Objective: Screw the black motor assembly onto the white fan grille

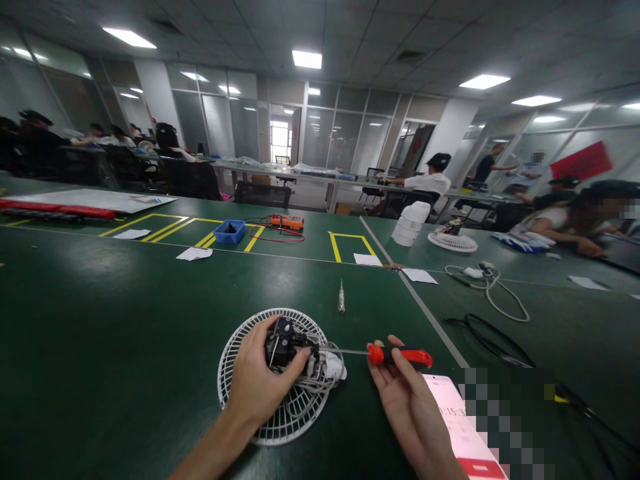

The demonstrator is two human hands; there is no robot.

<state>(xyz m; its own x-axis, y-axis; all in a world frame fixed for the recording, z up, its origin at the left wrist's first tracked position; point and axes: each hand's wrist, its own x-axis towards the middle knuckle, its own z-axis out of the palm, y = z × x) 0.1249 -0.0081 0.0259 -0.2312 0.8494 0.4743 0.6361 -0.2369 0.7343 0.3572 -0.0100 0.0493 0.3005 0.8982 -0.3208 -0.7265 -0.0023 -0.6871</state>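
Grille (287, 423) flat on the bench (125, 347), twelve o'clock being away from the wearer. Widest stretch of green surface at nine o'clock; a narrower strip at three, between rim and right hand (411, 408). Grey seam (417, 293) slants from one o'clock towards three. Phone (463, 437) between three and four, its edge just beside the right hand. Small driver (341, 298) at one, well inside the seam.

Left hand (257, 381) curled round the motor (284, 341), which sits on the grille, thumb pressing its near side; wrist crosses the rim at seven. Right hand half curled, palm up, thumb and fingertips pinching the screwdriver (403, 357); shaft points to nine, into the motor's works, tip contact too small to tell.

Grille: round, white, thin radial ribs. Motor: black, blocky. White cord (327, 385) looped at its three o'clock side. Screwdriver: red-and-black grip, slim metal shaft. Small driver: see-through handle.
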